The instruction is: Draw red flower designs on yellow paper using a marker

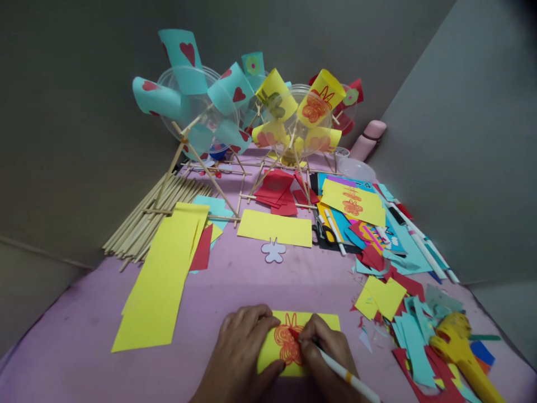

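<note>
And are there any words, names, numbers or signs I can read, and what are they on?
No word, brand or number can be read anywhere.
Blue printed sheet on the right: its marks are too small and blurred to read.
White marker in the right hand: any print is too small.

The yellow card [329,323] carries a butterfly drawing [288,342] in red-orange looped lines; the marker [336,368] is white with an orange band [348,377]. The butterfly cut-out [273,252] is pale lilac, outlined in dark. On the turquoise pinwheel [201,109], turquoise blades [179,40] bear red hearts [187,54]; on the yellow pinwheel [296,120], one upper blade [333,82] shows a red-orange spiralled butterfly [314,109]. The table surface [235,280] is mauve-pink, the sticks [146,224] pale tan, the glue gun [455,348] yellow and the flask [366,145] pink with a darker band [372,137]. The paper scraps [415,347] mix red, turquoise and yellow.
</note>
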Available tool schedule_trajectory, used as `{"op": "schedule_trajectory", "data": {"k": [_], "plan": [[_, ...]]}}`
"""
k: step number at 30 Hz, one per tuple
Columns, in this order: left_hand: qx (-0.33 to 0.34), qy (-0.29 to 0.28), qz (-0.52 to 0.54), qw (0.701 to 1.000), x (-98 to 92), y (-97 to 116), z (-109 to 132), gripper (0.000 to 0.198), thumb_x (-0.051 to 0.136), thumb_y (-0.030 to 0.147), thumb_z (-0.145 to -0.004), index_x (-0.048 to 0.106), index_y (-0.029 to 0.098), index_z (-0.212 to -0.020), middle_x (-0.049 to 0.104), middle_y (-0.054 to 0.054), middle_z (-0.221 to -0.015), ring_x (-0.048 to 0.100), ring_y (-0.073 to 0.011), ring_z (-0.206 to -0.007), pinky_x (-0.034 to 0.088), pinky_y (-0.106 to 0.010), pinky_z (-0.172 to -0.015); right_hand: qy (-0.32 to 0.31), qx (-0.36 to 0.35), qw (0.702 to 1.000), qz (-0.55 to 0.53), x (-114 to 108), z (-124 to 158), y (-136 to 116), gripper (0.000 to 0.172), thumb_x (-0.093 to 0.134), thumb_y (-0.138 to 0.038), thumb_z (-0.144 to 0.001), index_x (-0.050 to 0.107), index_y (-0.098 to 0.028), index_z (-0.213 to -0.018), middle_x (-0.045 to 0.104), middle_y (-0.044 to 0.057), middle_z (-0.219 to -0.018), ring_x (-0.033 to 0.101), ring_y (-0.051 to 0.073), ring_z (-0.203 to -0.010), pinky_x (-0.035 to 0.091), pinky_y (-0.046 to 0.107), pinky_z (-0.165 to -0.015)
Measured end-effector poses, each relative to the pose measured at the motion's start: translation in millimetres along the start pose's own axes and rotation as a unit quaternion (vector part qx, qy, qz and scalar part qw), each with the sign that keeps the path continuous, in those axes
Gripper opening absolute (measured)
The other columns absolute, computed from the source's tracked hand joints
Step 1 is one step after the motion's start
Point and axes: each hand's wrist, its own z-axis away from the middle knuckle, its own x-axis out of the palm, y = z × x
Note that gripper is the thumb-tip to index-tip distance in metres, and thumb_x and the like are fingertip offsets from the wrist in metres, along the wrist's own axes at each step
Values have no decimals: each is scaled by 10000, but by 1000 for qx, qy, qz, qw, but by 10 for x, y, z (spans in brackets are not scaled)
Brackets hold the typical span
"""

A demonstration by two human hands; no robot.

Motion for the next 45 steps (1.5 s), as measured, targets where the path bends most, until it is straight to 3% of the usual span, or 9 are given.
{"op": "schedule_trajectory", "data": {"k": [7,17,22,25,30,36,38,42,45], "plan": [[-12,-5,7,1000,7,11,-10,403,678,298,-752,509,239,-1113,558,-54,-1116,503,-254,-1004,380,-372,-830,-27,-29,999,-1,7,-3,19,95,423,-279,-703,398,-229,-625,351,-80,-490,294,103,-442,216,231,-447],[-7,-2,2,1000,-12,17,-26,372,651,295,-771,524,240,-1117,567,-52,-1111,513,-248,-1001,387,-368,-828,-76,-75,993,57,-11,-47,45,66,445,-235,-724,438,-221,-659,415,-67,-530,368,106,-463,271,215,-459],[-7,3,2,1000,0,14,-26,381,653,293,-765,527,240,-1121,568,-55,-1114,513,-251,-1004,392,-373,-837,-74,-62,994,43,-1,-42,35,84,467,-247,-726,452,-219,-648,420,-66,-521,373,108,-458,274,218,-458],[-13,0,2,1000,-3,16,-22,402,671,255,-734,534,239,-1111,569,-52,-1111,516,-254,-1003,398,-378,-838,-35,-46,998,-8,14,-27,50,96,482,-265,-716,456,-220,-635,395,-76,-497,340,106,-446,253,224,-445],[-12,5,19,1000,-44,21,-1,336,606,252,-803,526,243,-1129,562,-60,-1113,519,-244,-1007,422,-374,-832,107,-46,987,-108,-82,-47,81,115,516,-269,-762,480,-223,-663,465,-55,-534,429,132,-498,330,226,-464],[-38,43,19,998,-108,27,11,303,490,230,-868,513,224,-1170,545,-85,-1141,515,-236,-1047,448,-363,-865,266,-72,958,-73,-310,-121,17,140,603,-333,-781,537,-210,-793,544,-26,-629,512,149,-558,417,231,-496],[-29,42,-11,999,-111,11,25,371,529,279,-851,489,228,-1216,530,-92,-1184,503,-256,-1072,447,-385,-873,275,-85,957,-25,-369,-101,6,165,603,-353,-793,550,-205,-842,585,-6,-675,539,158,-573,433,239,-503],[0,35,-75,997,-89,-70,91,532,597,352,-802,428,232,-1292,495,-105,-1251,472,-296,-1109,435,-434,-879,200,-106,968,112,-468,20,61,154,493,-330,-889,586,-208,-904,662,45,-799,616,195,-690,475,279,-601],[3,24,-85,996,-78,-129,122,571,627,332,-773,416,242,-1296,486,-100,-1265,456,-301,-1122,424,-441,-883,179,-167,952,183,-509,91,144,158,457,-277,-911,595,-201,-922,657,66,-838,620,221,-782,485,321,-692]]}}
